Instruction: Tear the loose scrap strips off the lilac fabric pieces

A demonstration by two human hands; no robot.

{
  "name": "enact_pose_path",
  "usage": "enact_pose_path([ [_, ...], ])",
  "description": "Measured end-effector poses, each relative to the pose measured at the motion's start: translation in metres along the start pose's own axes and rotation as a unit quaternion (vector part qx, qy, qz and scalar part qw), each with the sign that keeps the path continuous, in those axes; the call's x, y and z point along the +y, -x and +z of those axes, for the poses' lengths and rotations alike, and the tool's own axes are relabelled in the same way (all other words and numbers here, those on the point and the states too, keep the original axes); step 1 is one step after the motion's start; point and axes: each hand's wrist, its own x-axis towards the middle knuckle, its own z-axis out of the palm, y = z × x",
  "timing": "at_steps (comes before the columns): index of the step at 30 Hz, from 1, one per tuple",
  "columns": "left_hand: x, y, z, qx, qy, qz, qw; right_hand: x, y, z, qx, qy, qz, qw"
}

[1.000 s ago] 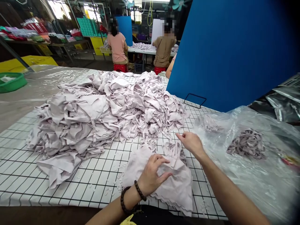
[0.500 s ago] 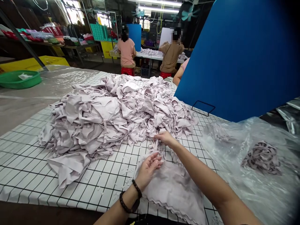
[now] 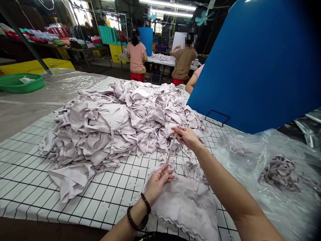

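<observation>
Between my two hands runs a thin pale lilac fabric strap (image 3: 172, 147), slanting up to the right. My right hand (image 3: 187, 136) pinches its upper end in front of the pile. Lower down, my left hand (image 3: 160, 177), with dark beaded bracelets at the wrist, has thumb and fingertips closed at the strap's lower end. Beneath the hands lies a pale lilac garment (image 3: 183, 204) with a wavy edge, spread flat with several loose straps (image 3: 195, 172) at its top. A large heap of matching fabric pieces (image 3: 105, 124) sits just beyond.
A tilted blue board (image 3: 255, 67) with a black wire stand (image 3: 217, 117) rises at right. Clear plastic sheeting (image 3: 240, 167) holds a bundle of straps (image 3: 281, 174). A green basin (image 3: 22, 83) stands far left. Small scraps dot the grid-patterned cloth (image 3: 107, 192). Several people sit further back.
My right hand has lifted up and to the right, drawing the strap out taut from the left hand. The left hand's fingers have closed on its lower end.
</observation>
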Motion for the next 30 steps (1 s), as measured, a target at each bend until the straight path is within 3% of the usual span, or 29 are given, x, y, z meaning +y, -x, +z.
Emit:
enact_pose_path([
  [2,0.001,0.001,0.0,0.003,0.026,-0.003,1.0,-0.007,0.015,0.003,-0.032,0.073,-0.042,0.996],
  [4,0.007,0.004,0.001,0.001,0.068,-0.007,0.998,-0.009,0.034,0.007,-0.069,0.208,-0.1,0.971],
  [7,0.024,0.009,0.005,-0.022,0.139,-0.013,0.99,-0.002,0.062,0.01,-0.119,0.44,-0.214,0.864],
  [10,0.041,0.011,0.011,-0.047,0.164,-0.019,0.985,0.01,0.08,0.01,-0.159,0.559,-0.307,0.754],
  [13,0.048,0.01,0.014,-0.054,0.109,-0.025,0.992,0.02,0.086,0.008,-0.172,0.595,-0.348,0.704],
  [15,0.046,0.008,0.014,-0.048,0.057,-0.024,0.997,0.023,0.088,0.006,-0.167,0.602,-0.344,0.701],
  [17,0.042,0.006,0.014,-0.039,0.017,-0.025,0.999,0.022,0.09,0.005,-0.165,0.594,-0.321,0.719],
  [20,0.038,0.005,0.012,-0.036,-0.032,-0.034,0.998,0.012,0.095,0.006,-0.203,0.53,-0.256,0.782],
  [23,0.038,0.007,0.014,-0.058,-0.077,-0.043,0.994,-0.001,0.099,0.008,-0.31,0.419,-0.154,0.84],
  [26,0.039,0.008,0.015,-0.064,-0.122,-0.054,0.989,-0.004,0.097,0.011,-0.378,0.367,-0.08,0.846],
  [30,0.038,0.014,0.008,-0.014,-0.244,-0.061,0.968,0.012,0.093,0.009,-0.332,0.37,0.019,0.868],
])
